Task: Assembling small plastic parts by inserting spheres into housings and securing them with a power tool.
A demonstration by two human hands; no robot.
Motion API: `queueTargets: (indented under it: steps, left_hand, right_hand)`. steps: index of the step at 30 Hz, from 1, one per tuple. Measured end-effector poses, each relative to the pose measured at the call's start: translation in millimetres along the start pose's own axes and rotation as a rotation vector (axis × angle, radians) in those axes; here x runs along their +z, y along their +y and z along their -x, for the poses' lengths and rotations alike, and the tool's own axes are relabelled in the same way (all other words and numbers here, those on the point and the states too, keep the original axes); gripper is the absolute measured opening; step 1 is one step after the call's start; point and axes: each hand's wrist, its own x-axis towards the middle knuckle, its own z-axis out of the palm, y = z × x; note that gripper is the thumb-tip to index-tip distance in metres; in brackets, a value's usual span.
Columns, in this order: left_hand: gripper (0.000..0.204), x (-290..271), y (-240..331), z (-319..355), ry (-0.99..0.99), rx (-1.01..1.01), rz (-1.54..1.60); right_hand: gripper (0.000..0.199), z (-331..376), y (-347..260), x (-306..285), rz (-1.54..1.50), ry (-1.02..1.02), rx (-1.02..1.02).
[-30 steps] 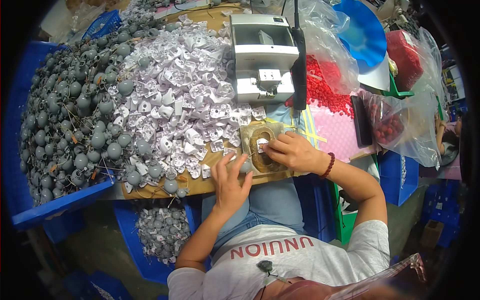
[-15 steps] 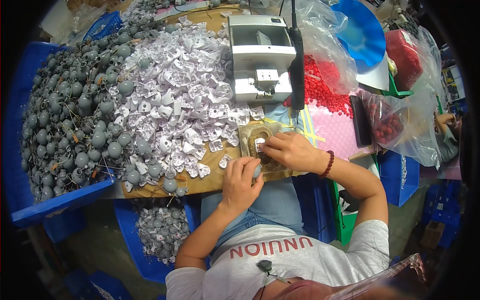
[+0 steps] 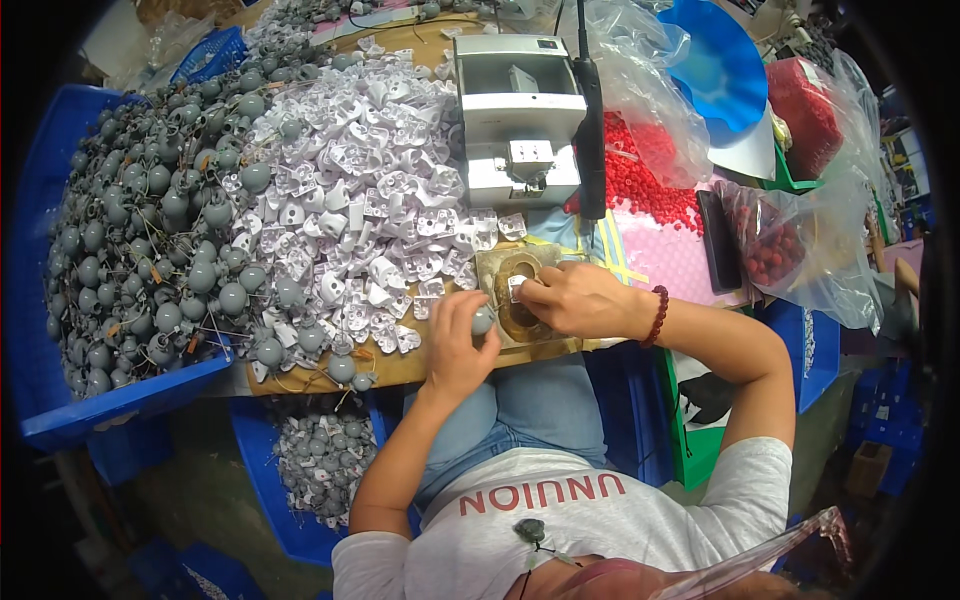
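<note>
My left hand [image 3: 458, 348] is closed around a grey ball-shaped part [image 3: 482, 320], just left of a worn square fixture block [image 3: 490, 264] with an oval recess. The fingers of my right hand [image 3: 590, 300] pinch together at a small white plastic part [image 3: 515, 287] over that recess. How far the part sits in the recess is hidden by the fingers. Loose white plastic shells [image 3: 345, 160] lie in a heap beyond my left hand.
A blue tray [image 3: 125, 405] heaped with grey balls on wires stands at left. Behind the fixture is a silver machine [image 3: 520, 110] beside a black upright bar [image 3: 592, 140]. Red pieces [image 3: 650, 180], a black phone-like slab [image 3: 718, 242] and a plastic bag [image 3: 800, 245] lie at right.
My left hand has shifted left and a little away from me with the grey ball, off the fixture's near edge. My right hand stays over the recess, its elbow slightly farther right.
</note>
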Motion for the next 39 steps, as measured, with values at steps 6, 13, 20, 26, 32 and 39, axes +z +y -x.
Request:
queueTargets:
  steps: [6,13,20,26,32,39]
  left_hand:
    - [0.047,-1,28,1,-0.097,-0.026,0.046]
    - [0.053,-5,38,-4,-0.161,-0.044,-0.054]
    - [0.054,-4,42,-9,-0.156,0.032,-0.245]
    - [0.053,-4,41,-10,-0.169,0.035,-0.269]
    - [0.046,-2,42,-9,-0.161,0.02,-0.21]
    - [0.035,-6,37,-17,-0.077,-0.049,-0.006]
  right_hand:
    - [0.014,-1,5,-4,-0.044,-0.039,-0.003]
    - [0.018,0,0,-3,-0.109,-0.052,0.077]
    - [0.025,-5,-2,-7,-0.113,-0.186,0.204]
    - [0.02,0,-3,1,-0.015,-0.082,0.116]
    - [0.018,2,5,-1,-0.161,0.024,0.164]
    - [0.022,12,6,9,-0.268,0.251,0.307]
